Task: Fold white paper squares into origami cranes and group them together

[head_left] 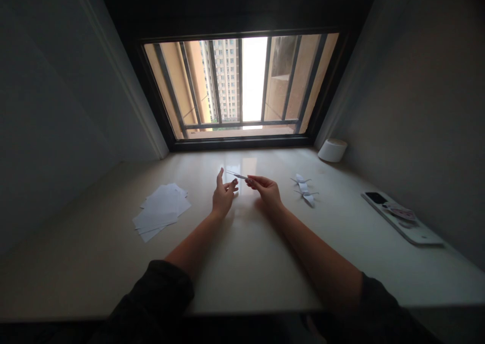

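My right hand [265, 187] pinches one end of a narrow folded paper piece [239, 176] between thumb and fingertips. The piece's thin split points reach toward my left hand [223, 195]. That hand is apart from the paper, its index finger raised and the others loosely bent, with nothing seen in it. To the right of my right hand, two folded paper cranes [304, 188] sit one behind the other on the white sill [242, 268]. Left of my left hand lies a loose, fanned pile of white paper sheets [161, 207].
A phone in a pale case [401, 217] lies at the right by the wall, a printed picture on its back. A white rounded object [332, 150] stands in the back right corner. Behind the sill is a dark-framed window [242, 144] with bars outside.
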`<state>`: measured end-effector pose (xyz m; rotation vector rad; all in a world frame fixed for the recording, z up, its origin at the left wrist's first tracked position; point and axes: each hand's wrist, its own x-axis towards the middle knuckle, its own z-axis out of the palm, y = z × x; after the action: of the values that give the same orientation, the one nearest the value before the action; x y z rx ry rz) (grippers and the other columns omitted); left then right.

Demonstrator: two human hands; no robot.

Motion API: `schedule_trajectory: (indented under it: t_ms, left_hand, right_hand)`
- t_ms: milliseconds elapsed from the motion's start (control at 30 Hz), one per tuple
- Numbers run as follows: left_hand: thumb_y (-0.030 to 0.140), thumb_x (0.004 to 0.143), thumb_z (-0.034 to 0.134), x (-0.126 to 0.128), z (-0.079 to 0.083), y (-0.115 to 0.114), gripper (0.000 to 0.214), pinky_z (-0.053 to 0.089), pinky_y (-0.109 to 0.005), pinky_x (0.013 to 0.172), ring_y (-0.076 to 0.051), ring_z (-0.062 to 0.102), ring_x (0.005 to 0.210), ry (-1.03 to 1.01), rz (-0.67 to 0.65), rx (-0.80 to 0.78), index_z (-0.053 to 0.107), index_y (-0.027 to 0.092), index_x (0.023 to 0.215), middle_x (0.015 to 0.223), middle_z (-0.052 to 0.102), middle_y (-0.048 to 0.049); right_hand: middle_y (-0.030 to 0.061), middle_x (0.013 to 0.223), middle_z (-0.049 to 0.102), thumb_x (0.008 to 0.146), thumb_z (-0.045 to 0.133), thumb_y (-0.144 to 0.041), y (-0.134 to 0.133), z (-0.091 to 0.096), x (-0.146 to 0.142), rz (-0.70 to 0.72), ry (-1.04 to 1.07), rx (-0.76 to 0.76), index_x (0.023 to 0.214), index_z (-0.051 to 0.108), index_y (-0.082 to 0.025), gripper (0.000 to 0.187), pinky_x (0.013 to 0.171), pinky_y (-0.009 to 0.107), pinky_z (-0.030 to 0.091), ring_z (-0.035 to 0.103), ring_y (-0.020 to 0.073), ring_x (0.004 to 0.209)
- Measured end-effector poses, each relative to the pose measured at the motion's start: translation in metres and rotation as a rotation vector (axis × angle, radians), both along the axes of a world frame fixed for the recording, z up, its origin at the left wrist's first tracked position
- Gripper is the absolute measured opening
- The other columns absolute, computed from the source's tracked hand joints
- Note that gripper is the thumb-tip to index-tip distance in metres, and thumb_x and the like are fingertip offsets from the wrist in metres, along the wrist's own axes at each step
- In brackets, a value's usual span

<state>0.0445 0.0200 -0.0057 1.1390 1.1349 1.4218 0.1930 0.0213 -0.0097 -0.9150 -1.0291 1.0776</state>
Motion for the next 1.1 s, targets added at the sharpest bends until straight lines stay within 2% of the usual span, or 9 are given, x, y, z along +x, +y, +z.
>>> schedule_trajectory:
  t_ms: [33,100,200,300,400,533,733,933,1100]
  left_hand:
    - [0.038,0.067,0.073,0.0,0.001,-0.002,0.081,0.048,-0.026,0.066,-0.018,0.067,0.071,0.012,0.004,0.037,0.034,0.03,0.137,0.082,0.071,-0.0034]
    - [0.031,0.063,0.077,-0.001,0.006,-0.004,0.075,0.047,-0.026,0.07,-0.016,0.066,0.07,0.046,0.01,0.109,0.044,0.033,0.131,0.081,0.071,-0.0006]
    - [0.028,0.062,0.077,-0.003,0.013,-0.006,0.045,0.046,-0.028,0.075,-0.017,0.065,0.074,0.142,0.0,0.183,0.066,0.03,0.106,0.085,0.071,-0.0013]
    - [0.029,0.064,0.076,-0.003,0.015,-0.005,0.027,0.047,-0.029,0.075,-0.019,0.065,0.077,0.202,-0.005,0.235,0.072,0.026,0.09,0.087,0.071,-0.0035]
    - [0.03,0.067,0.073,-0.002,0.013,-0.004,0.026,0.048,-0.031,0.077,-0.02,0.065,0.081,0.242,0.009,0.275,0.072,0.026,0.093,0.093,0.071,-0.0044]
    - [0.029,0.064,0.075,-0.002,0.013,-0.004,0.026,0.049,-0.033,0.08,-0.022,0.065,0.086,0.198,0.026,0.273,0.073,0.026,0.09,0.096,0.071,-0.0046]
    - [0.027,0.065,0.074,-0.004,0.015,-0.004,0.025,0.05,-0.035,0.084,-0.023,0.065,0.089,0.217,-0.047,0.313,0.073,0.025,0.089,0.095,0.071,-0.0051]
    - [0.028,0.068,0.072,-0.007,0.013,0.0,0.02,0.051,-0.037,0.086,-0.024,0.066,0.09,0.21,-0.148,0.369,0.074,0.022,0.087,0.094,0.072,-0.0063]
    - [0.029,0.069,0.072,-0.01,0.01,0.004,0.019,0.052,-0.039,0.086,-0.024,0.066,0.091,0.244,-0.179,0.414,0.074,0.022,0.086,0.092,0.072,-0.0045]
  right_hand:
    - [0.006,0.076,0.072,0.058,0.077,-0.041,0.001,0.0,0.001,0.001,-0.009,0.005,0.085,0.073,-0.021,0.033,0.072,0.035,0.049,0.065,0.0198,0.072]
    - [0.006,0.079,0.073,0.056,0.077,-0.041,0.002,-0.001,0.002,0.019,-0.014,0.012,0.084,0.073,-0.021,0.035,0.076,0.037,0.05,0.066,0.0208,0.075]
    - [0.0055,0.081,0.073,0.055,0.078,-0.041,0.004,-0.003,0.003,0.061,-0.007,0.024,0.084,0.073,-0.021,0.036,0.08,0.04,0.05,0.067,0.022,0.078]
    - [0.005,0.083,0.073,0.056,0.078,-0.04,0.004,-0.003,0.003,0.096,-0.02,0.039,0.085,0.073,-0.022,0.034,0.083,0.041,0.05,0.067,0.0223,0.08]
    - [0.0047,0.084,0.073,0.058,0.077,-0.038,0.003,-0.002,0.002,0.124,-0.003,0.048,0.089,0.073,-0.023,0.034,0.085,0.041,0.05,0.067,0.0217,0.08]
    - [0.0049,0.085,0.073,0.056,0.079,-0.035,0.001,0.0,0.001,0.15,0.012,0.044,0.088,0.073,-0.022,0.035,0.087,0.042,0.05,0.067,0.0234,0.085]
    - [0.0037,0.084,0.073,0.057,0.079,-0.032,0.0,0.0,0.001,0.15,-0.009,0.075,0.078,0.074,-0.023,0.024,0.087,0.042,0.05,0.068,0.0243,0.084]
    - [0.0043,0.078,0.073,0.053,0.081,-0.034,0.001,0.0,0.004,0.144,-0.011,0.056,0.075,0.074,-0.022,0.025,0.084,0.042,0.051,0.068,0.0242,0.079]
    - [0.0043,0.076,0.073,0.053,0.081,-0.033,0.002,-0.001,0.006,0.139,-0.01,0.069,0.073,0.074,-0.021,0.024,0.08,0.039,0.052,0.068,0.0221,0.075]
